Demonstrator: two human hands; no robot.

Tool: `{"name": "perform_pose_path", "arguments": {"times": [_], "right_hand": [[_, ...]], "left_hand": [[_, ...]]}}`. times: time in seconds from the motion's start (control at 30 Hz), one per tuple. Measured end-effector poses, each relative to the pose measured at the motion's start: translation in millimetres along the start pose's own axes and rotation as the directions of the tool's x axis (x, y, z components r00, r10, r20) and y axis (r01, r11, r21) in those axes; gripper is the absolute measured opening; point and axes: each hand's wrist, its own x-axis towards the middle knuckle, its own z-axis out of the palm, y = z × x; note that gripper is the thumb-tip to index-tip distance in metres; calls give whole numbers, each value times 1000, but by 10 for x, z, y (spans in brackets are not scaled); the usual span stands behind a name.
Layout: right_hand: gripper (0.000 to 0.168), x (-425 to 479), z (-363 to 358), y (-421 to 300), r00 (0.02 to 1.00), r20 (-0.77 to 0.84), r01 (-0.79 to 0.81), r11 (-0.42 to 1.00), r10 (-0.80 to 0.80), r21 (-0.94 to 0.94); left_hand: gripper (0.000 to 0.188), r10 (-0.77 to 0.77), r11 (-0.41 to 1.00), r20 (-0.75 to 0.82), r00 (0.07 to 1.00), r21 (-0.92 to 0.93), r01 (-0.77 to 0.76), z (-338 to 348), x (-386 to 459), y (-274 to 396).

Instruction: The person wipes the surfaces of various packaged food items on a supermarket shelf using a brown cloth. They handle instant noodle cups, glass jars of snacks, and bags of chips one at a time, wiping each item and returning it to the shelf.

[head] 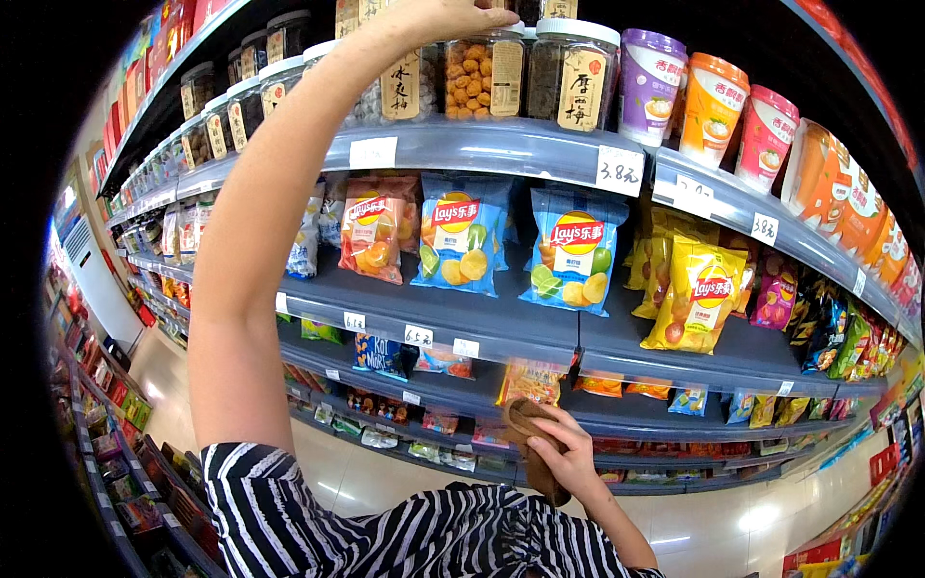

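My left hand [455,18] reaches up to the upper shelf, partly cut off by the top edge of the view. Its fingertips are at the white lid of a clear plastic jar of orange-brown snacks [473,81]; whether they grip anything is not clear. Beside it stands a jar of dark preserved plums [574,79]. Low in front of my striped top, my right hand [567,444] is closed on a bunched brown cloth [533,451]. Just beyond the cloth, a yellow snack packet [530,383] lies on a lower shelf.
Blue Lay's chip bags [571,249] and a yellow Lay's bag [697,296] stand on the middle shelf. Drink cups [714,108] line the upper right. The upper shelf's edge [498,148] juts out below the jars. Another stocked shelf [108,462] runs along the left.
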Motion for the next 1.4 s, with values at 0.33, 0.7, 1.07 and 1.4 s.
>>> {"name": "perform_pose_path", "arguments": {"times": [0.33, 0.7, 1.07, 1.4], "right_hand": [[30, -19, 33, 19, 1000, 21, -20, 1000, 20, 5], [30, -98, 2, 67, 1000, 0, -19, 1000, 19, 0], [30, -150, -4, 73, 1000, -4, -23, 1000, 23, 17], [30, -176, 81, 145, 1000, 20, -14, 1000, 13, 22]], "left_hand": [[59, 146, 982, 313, 938, 69, -176, 245, 527, -279], [54, 49, 999, 527, 848, -19, -46, 334, 728, -37], [72, -2, 996, 429, 903, 79, -35, 456, 899, -238], [84, -49, 986, 410, 911, 167, -22, 44, 554, -74]]}}
